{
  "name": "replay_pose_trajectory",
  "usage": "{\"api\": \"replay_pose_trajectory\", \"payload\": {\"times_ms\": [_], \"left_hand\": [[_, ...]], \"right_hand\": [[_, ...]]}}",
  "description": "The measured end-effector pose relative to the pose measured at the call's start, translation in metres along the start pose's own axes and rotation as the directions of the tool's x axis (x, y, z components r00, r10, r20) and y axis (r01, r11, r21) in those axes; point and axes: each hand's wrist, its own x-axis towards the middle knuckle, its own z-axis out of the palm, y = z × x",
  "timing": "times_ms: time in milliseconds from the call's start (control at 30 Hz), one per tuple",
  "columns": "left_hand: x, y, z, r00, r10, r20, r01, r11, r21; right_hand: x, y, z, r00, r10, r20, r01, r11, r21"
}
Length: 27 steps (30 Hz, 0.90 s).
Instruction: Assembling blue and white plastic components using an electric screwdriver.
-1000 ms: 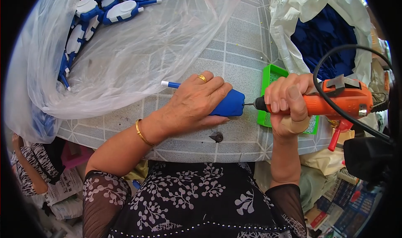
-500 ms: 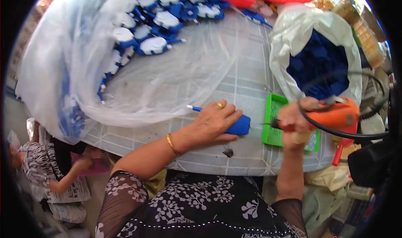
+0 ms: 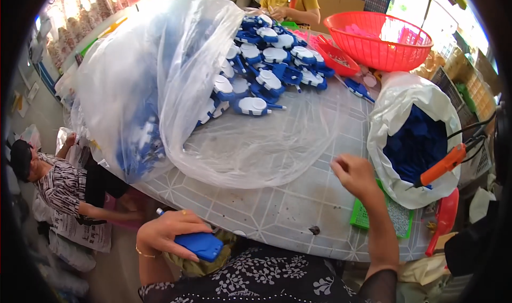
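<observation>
At the table's near-left edge, my left hand is closed round a blue plastic casing. The casing's narrow blue-and-white tip pokes out on the hand's far side. My right hand is over the table with its fingers curled in, and nothing shows in them. Beneath my right forearm lies a green tray of small metallic pieces. An orange electric screwdriver hangs on its cable at the right, over a white sack of dark blue parts.
A clear plastic bag spreads over the table beside a heap of blue-and-white casings. Red baskets stand at the back. One person sits across the table, another sits at left. A red-handled tool lies at right.
My right hand has let go of the orange screwdriver, which now hangs free. The left hand has drawn the blue casing left and toward me. The view has tilted up.
</observation>
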Motion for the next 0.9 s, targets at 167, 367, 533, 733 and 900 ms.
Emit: {"api": "replay_pose_trajectory", "payload": {"times_ms": [167,367,533,733,900], "left_hand": [[-0.097,-0.074,0.075,0.773,-0.607,-0.183,0.634,0.728,0.262],[-0.132,-0.126,0.123,0.682,-0.651,-0.333,0.729,0.572,0.375],[-0.04,-0.026,0.05,0.938,-0.293,-0.185,0.311,0.947,0.078],[0.115,-0.002,0.015,0.83,0.181,-0.527,0.12,0.865,0.487],[0.217,-0.031,0.052,0.83,0.071,-0.553,0.163,0.918,0.362]], "right_hand": [[0.166,0.015,0.126,0.975,-0.161,-0.152,0.166,0.986,0.02],[0.214,0.021,0.172,0.991,-0.132,-0.029,0.125,0.977,-0.171],[0.19,0.012,0.13,0.997,-0.081,-0.003,0.081,0.995,-0.051],[0.116,-0.061,0.011,0.947,-0.266,-0.178,0.258,0.964,-0.071],[0.045,-0.097,-0.027,0.868,-0.475,-0.144,0.482,0.876,0.018]]}}
